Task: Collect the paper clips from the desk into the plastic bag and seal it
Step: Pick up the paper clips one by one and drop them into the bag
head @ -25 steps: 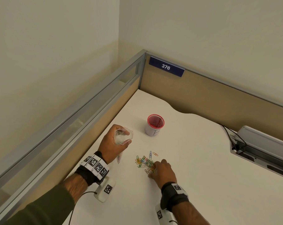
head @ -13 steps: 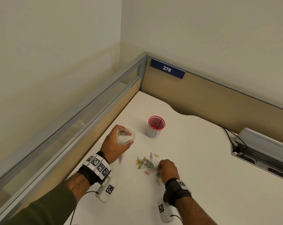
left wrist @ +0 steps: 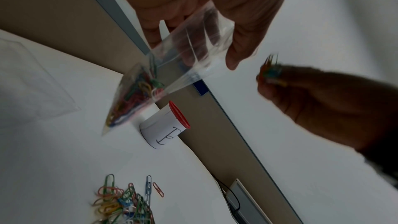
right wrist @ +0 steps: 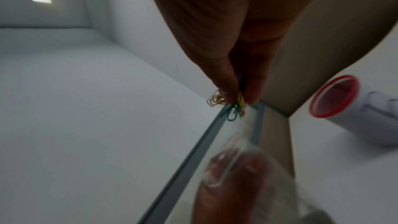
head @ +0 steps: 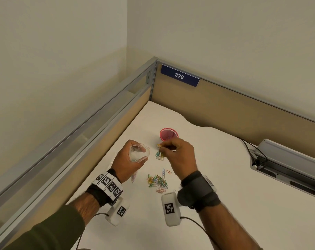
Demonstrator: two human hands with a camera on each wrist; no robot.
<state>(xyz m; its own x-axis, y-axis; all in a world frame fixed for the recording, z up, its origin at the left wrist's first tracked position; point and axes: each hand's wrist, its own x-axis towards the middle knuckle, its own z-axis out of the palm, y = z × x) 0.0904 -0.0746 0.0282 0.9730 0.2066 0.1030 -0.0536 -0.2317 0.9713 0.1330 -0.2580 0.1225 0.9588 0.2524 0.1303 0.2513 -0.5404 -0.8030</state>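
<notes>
Office cubicle. Shown by a white desk [head: 225, 177] set into a corner and enclosed by low tan partition panels [head: 225, 109] with grey metal frames. Blue number plate [head: 179, 75] reading 376 fixed to the partition top. Cable tray [head: 286, 165] with black cords recessed at the desk edge. Coloured paper clips [head: 157, 181] heaped on the desk.

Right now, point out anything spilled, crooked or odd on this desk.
Paper clips lie scattered loose on the desk, not yet collected. The left hand holds the plastic bag open, some clips inside; the right hand pinches a few more. The red-rimmed cup stands upright. Nothing looks damaged.
</notes>
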